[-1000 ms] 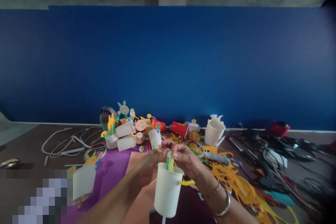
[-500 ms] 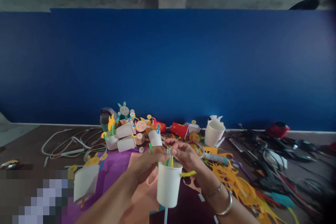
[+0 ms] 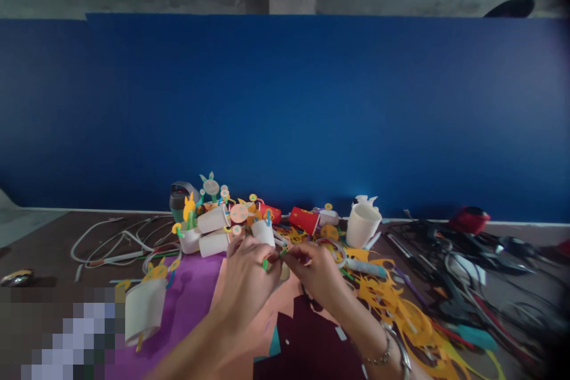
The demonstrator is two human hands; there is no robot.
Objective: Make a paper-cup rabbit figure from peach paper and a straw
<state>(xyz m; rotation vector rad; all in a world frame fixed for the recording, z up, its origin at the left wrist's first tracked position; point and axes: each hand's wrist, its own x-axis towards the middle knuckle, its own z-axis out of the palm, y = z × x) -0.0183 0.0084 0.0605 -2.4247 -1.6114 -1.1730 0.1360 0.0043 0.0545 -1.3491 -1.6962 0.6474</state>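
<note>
My left hand (image 3: 252,267) and my right hand (image 3: 314,267) meet over the middle of the table, with fingertips pinched together. Between them is a thin green strip (image 3: 266,264), mostly covered by my fingers; whether it is straw or paper I cannot tell. Just under the fingertips shows a small pale rounded piece (image 3: 284,274), whose kind is unclear. Beyond my hands a white paper cup (image 3: 262,233) with a blue straw piece lies tilted. Peach paper (image 3: 249,332) and a dark cut sheet (image 3: 307,338) lie below my wrists.
At left, a white paper cup (image 3: 145,312) with yellow cut-outs is tilted over purple paper (image 3: 191,294). Decorated cups and red cups (image 3: 304,219) crowd the back. Orange paper scraps (image 3: 409,314), a larger white cup (image 3: 363,225) and tangled black cables (image 3: 485,273) lie right.
The upright white cup with straws that was between my hands is out of sight. My hands have come closer together, and my left hand has turned with its back up.
</note>
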